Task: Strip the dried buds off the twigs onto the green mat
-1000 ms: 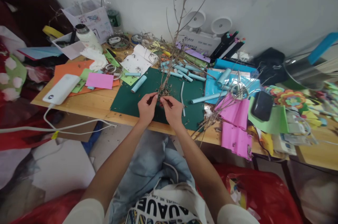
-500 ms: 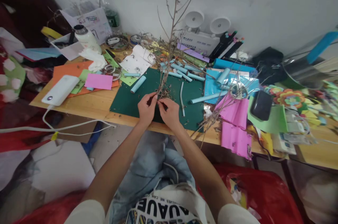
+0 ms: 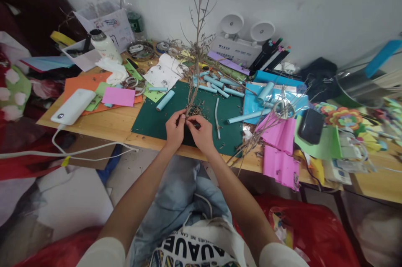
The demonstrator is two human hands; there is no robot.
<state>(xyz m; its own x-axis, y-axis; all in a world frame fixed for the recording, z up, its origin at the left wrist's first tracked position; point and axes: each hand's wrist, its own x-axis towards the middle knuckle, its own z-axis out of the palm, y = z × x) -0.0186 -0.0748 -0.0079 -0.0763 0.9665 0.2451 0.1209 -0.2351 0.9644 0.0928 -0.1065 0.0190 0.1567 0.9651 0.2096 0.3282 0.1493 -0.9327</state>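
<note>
While the left hand and right hand pinched its lower end between their fingertips, the dry branch stood nearly upright over the green cutting mat. It was brown, leafless and thin, and forked into wiry twigs.

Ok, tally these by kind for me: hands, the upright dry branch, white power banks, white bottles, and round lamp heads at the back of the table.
hands, left hand and right hand: 2
dry branch, pinched upright by both: 1
white power bank: 1
white bottle: 1
round lamp heads: 2
Total: 7
</note>
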